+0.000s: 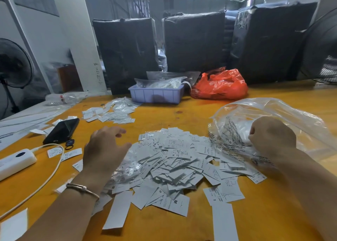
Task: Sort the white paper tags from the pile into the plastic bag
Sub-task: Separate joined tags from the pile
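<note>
White paper tags (173, 160), thin flat rectangles printed with size letters, lie heaped in a loose pile at the middle of the orange table (164, 113). The left hand (105, 147) hovers palm down over the pile's left edge, fingers spread and relaxed, holding nothing; a slim bracelet (83, 188) circles its wrist. The right hand (271, 135) is curled into a fist that grips the crinkled rim of the clear plastic bag (273, 113), whose printed mouth touches the pile's right side. Farther left lie a black phone (62, 130) and a white power strip (16, 160) with its cable. Behind sit a lilac plastic tray (156, 94) and a crumpled red bag (220, 85).
</note>
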A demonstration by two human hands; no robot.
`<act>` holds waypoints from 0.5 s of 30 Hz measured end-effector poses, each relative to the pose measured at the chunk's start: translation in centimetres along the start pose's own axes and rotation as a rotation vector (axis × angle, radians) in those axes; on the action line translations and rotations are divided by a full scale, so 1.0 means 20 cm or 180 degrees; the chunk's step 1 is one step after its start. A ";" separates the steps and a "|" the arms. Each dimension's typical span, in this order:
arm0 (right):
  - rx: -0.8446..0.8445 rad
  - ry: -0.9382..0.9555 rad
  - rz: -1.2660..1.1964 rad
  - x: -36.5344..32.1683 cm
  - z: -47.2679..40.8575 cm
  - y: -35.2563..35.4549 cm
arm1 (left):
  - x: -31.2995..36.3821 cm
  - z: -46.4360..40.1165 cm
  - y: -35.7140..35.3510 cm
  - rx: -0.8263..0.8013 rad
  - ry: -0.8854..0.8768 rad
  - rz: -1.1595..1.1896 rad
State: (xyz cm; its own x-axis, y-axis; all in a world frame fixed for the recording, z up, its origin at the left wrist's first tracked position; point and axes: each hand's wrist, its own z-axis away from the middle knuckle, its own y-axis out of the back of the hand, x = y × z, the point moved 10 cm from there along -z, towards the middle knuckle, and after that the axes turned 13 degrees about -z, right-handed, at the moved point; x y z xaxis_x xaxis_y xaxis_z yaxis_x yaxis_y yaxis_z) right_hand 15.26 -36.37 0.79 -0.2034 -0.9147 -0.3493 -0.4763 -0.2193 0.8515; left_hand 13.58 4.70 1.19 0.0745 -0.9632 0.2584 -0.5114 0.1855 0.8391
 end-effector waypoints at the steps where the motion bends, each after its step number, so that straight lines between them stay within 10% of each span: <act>1: -0.0002 0.0016 -0.0046 0.00 0.00 0.00 | 0.03 0.01 0.01 0.0065 -0.0083 0.0091; 15: -0.0244 0.0256 -0.0530 -0.10 0.03 -0.04 | 0.20 0.08 -0.05 -0.0087 -0.0571 0.1006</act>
State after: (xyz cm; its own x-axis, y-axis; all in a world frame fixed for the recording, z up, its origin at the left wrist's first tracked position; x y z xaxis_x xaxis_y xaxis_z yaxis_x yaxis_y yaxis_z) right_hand 15.54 -34.22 0.53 -0.0567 -0.8871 -0.4580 -0.4306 -0.3922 0.8129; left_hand 12.95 0.32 0.65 -0.2363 -0.8758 0.4210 -0.4619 0.4824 0.7443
